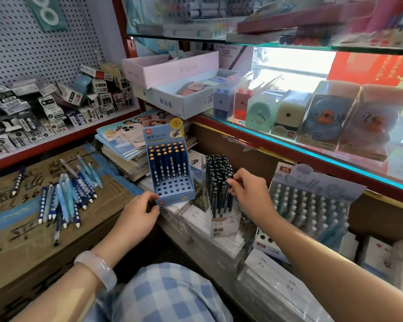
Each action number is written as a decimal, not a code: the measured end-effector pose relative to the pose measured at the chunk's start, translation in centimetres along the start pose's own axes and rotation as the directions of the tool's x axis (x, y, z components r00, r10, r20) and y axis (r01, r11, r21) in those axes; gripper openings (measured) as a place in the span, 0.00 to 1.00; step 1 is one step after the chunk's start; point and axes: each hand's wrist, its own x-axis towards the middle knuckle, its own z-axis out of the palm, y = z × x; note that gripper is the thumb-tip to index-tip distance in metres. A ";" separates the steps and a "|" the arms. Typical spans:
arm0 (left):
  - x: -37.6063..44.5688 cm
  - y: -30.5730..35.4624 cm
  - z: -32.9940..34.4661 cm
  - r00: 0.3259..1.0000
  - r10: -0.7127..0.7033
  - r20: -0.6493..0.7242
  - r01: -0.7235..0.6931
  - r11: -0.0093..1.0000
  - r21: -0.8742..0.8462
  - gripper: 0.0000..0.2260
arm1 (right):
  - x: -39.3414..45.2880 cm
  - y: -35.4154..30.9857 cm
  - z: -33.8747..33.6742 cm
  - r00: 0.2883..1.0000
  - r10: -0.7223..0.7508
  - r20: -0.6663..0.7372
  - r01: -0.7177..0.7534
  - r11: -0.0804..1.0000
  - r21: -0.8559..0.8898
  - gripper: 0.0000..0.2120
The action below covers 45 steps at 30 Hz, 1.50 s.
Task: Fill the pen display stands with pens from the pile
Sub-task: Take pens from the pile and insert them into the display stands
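A cramped stationery shop corner is shown, shelves crowded with boxed goods. On the taped cardboard carton at left, the pile of pens is seen, loose and fanned. The pens are judged light, stiff and prone to rolling, best taken mid-barrel. The blue display stand, half filled, is pinched at its lower front corner by the left hand, fingers curled. The black pen stand is touched by the right hand, fingertips curled round a pen.
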 end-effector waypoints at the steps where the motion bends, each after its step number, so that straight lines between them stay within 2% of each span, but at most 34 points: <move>1: 0.0 0.0 0.0 1.000 0.002 -0.001 -0.002 1.000 0.000 0.13 | 0.0 0.1 0.1 1.000 0.010 0.006 -0.010 1.000 -0.001 0.05; 7: -0.4 -0.6 0.5 1.000 0.007 0.023 -0.007 1.000 -0.008 0.14 | -0.9 1.1 1.4 0.988 0.054 0.142 -0.030 0.985 -0.169 0.08; 13: -0.1 -0.5 -0.1 1.000 -0.008 0.025 0.008 1.000 -0.015 0.15 | -0.6 -0.1 1.2 0.983 0.093 0.159 -0.050 0.966 -0.255 0.07; 15: 0.2 -0.3 -1.0 1.000 0.002 0.002 -0.002 1.000 -0.028 0.16 | -0.4 -1.3 0.2 0.985 0.090 0.144 -0.050 0.965 -0.259 0.11; 19: 0.3 -0.3 -3.7 0.998 -0.007 -0.067 0.002 0.998 -0.060 0.17 | 0.8 -4.9 -1.3 0.998 0.019 0.062 0.000 0.958 -0.286 0.13; 21: 0.3 -1.1 -5.2 0.997 -0.009 -0.072 0.003 0.997 -0.081 0.18 | 1.4 -7.5 -0.5 0.996 -0.034 0.087 0.054 0.968 -0.244 0.12; 27: -0.4 -6.6 -10.1 0.988 -0.104 -0.113 0.086 0.985 -0.151 0.16 | 2.2 -13.9 7.2 0.946 -0.128 0.297 0.179 0.972 -0.154 0.14; 30: -1.0 -10.4 -11.2 0.963 -0.210 -0.166 0.181 0.967 -0.178 0.16 | 2.2 -15.5 11.7 0.920 -0.126 0.371 0.175 0.979 -0.102 0.14; 34: -1.4 -16.0 -11.5 0.910 -0.380 -0.167 0.336 0.910 -0.241 0.16 | 1.9 -18.0 18.3 0.893 -0.115 0.434 0.137 0.990 -0.018 0.14; 39: 0.1 -20.3 -11.3 0.889 -0.428 -0.163 0.377 0.886 -0.271 0.17 | 1.9 -19.8 24.5 0.825 -0.104 0.556 0.117 0.993 0.011 0.17; 42: 1.9 -21.2 -11.1 0.882 -0.434 -0.185 0.397 0.895 -0.206 0.18 | 2.8 -19.6 26.3 0.818 -0.061 0.571 0.039 0.998 0.050 0.16; 45: 4.4 -21.1 -11.4 0.863 -0.468 -0.191 0.455 0.884 -0.107 0.22 | 3.8 -18.8 27.7 0.842 -0.050 0.538 0.014 0.997 0.071 0.14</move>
